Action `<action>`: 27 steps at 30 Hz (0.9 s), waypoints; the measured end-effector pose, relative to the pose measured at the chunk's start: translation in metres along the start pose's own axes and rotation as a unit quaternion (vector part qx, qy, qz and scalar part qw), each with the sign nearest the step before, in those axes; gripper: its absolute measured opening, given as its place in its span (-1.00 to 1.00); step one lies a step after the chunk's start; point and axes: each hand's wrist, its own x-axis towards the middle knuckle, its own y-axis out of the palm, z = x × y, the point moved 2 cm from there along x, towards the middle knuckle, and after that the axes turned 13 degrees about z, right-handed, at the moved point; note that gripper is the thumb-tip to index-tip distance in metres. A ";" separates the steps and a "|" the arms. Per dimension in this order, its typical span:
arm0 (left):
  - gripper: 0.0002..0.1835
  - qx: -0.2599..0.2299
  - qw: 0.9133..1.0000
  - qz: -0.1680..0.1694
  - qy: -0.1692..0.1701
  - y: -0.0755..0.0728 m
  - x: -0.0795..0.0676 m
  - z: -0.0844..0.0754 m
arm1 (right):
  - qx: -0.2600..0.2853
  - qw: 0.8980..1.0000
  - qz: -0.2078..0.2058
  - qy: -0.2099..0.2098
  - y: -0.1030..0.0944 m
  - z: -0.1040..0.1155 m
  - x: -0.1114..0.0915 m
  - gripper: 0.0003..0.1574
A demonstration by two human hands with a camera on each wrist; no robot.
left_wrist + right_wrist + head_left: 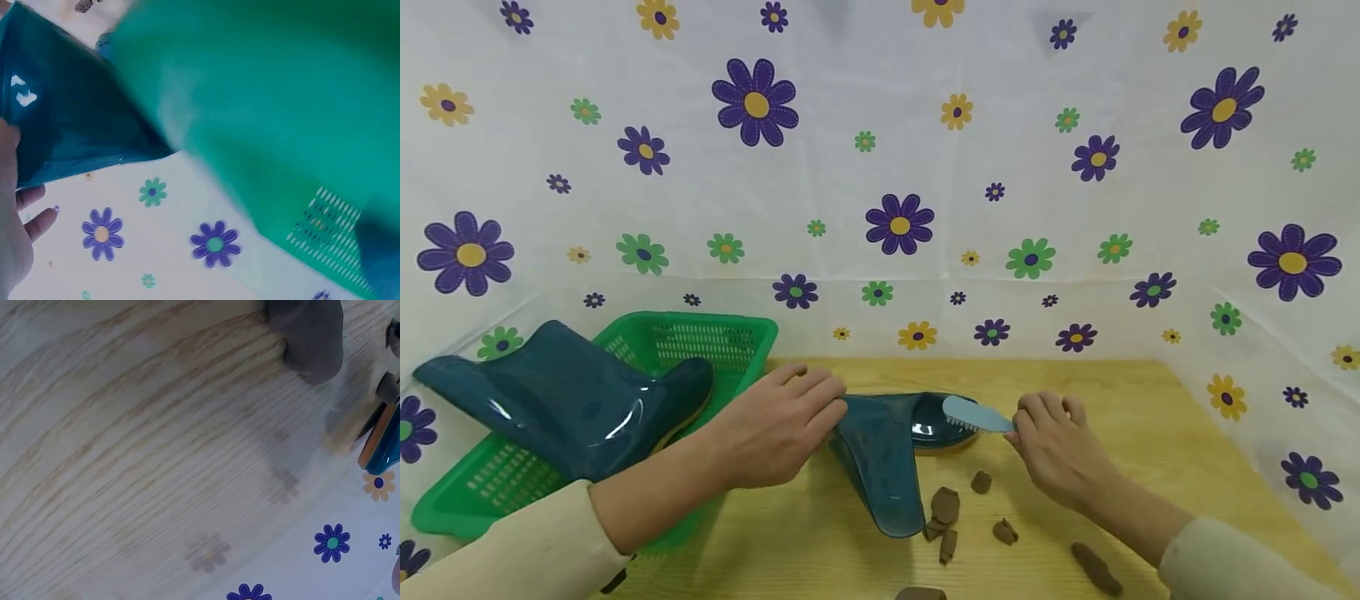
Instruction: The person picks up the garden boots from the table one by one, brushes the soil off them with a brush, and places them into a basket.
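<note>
A dark teal rubber boot [880, 467] lies on its side on the wooden table, its toe pointing right. My left hand [782, 425] grips the boot's shaft near its opening; in the left wrist view, the thumb and fingers sit at the edge of the shaft [69, 106]. In my right hand [1060, 450] is the handle of a light blue scrub brush [973, 414]. Its bristles face down at the shiny foot of the boot, seemingly touching it. From the right wrist, only the boot's toe [382, 447] shows at the edge, and the brush is out of sight.
Left of the boot, a second teal boot [602, 400] rests across a green plastic basket [752, 333]. Several brown clay-like lumps [945, 505] lie on the table [1075, 383] in front of the boot. A flower-printed white sheet [820, 183] hangs behind and at the sides.
</note>
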 end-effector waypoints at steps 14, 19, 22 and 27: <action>-0.58 0.097 0.992 -0.021 -0.081 -0.028 0.025 0.019 | -0.007 0.998 0.013 0.057 0.008 -0.022 -0.023 -0.49; -0.65 0.056 0.989 0.001 -0.138 -0.036 0.032 0.029 | 0.019 0.995 0.034 0.097 0.019 -0.036 -0.039 -0.73; -0.68 0.025 0.985 0.013 -0.172 -0.037 0.033 0.035 | 0.046 0.989 0.034 0.137 0.022 -0.044 -0.046 -0.79; -0.67 -0.024 0.972 0.062 -0.226 -0.038 0.032 0.043 | 0.036 0.985 0.027 0.168 0.027 -0.052 -0.050 -0.75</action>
